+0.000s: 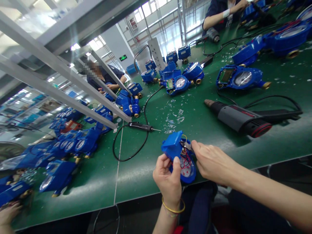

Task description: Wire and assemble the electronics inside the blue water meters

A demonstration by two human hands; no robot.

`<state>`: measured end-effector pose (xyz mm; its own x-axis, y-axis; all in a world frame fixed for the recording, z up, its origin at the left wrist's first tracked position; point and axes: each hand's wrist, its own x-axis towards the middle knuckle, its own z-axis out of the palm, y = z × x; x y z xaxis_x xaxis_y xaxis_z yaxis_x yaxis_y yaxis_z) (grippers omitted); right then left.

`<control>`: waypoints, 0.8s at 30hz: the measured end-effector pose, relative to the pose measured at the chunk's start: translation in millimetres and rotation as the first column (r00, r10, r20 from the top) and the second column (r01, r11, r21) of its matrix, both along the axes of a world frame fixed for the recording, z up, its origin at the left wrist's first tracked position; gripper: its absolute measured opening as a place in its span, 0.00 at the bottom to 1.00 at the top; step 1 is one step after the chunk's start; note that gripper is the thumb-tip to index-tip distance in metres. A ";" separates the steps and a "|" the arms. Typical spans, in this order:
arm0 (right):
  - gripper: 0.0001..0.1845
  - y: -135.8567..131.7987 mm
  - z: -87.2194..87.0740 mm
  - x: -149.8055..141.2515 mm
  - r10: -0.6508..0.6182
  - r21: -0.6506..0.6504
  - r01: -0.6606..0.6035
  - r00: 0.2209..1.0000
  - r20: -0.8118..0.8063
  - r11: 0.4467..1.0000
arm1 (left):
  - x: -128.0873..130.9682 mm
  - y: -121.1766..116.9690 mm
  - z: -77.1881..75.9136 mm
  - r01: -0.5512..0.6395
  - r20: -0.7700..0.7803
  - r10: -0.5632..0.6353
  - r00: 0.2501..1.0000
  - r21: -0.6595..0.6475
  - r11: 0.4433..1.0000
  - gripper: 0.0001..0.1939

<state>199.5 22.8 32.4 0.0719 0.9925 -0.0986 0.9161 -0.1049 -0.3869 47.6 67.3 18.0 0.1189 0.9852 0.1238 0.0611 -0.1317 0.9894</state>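
Nearest, a left hand (168, 182) with a gold bangle (173, 206) at the wrist, closed around a blue meter (179, 156), thumb pressed on the casing and fingers out of sight behind it. The meter held tilted, just over the near edge of the bench, with its dial and red and yellow wires (186, 159) exposed and a blue cover uppermost. Just to the right, a right hand (214, 162), fingers closed on a small dark tool (186, 146), its tip among the wires. Below and beyond, a green mat (146, 185) with a pale seam (118, 162) running near to far, and clear plastic shavings (173, 120) scattered mid-bench. Left of the hands, a soldering iron (142, 126) on a looped black cord. To the right, a dark power tool (239, 118) lying on its side. Farther off, more blue meters (240, 78) and an upright white power strip (156, 53). On the left, steel shelf bars (60, 71) slanting above another row of meters (73, 143). At the far left, a seated co-worker (107, 78); at the far right, another co-worker's arm (216, 19). In the near left corner, a third hand (8, 213). Overhead and beyond, a pale pillar (112, 42), a green lit sign (123, 58) and bright windows (146, 9).
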 end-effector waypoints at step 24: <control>0.10 -2.4 -16.4 60.1 -0.340 0.216 0.305 0.929 0.145 0.927 | 9.9 21.1 6.9 -0.035 0.324 0.138 0.936 -0.304 0.952 0.15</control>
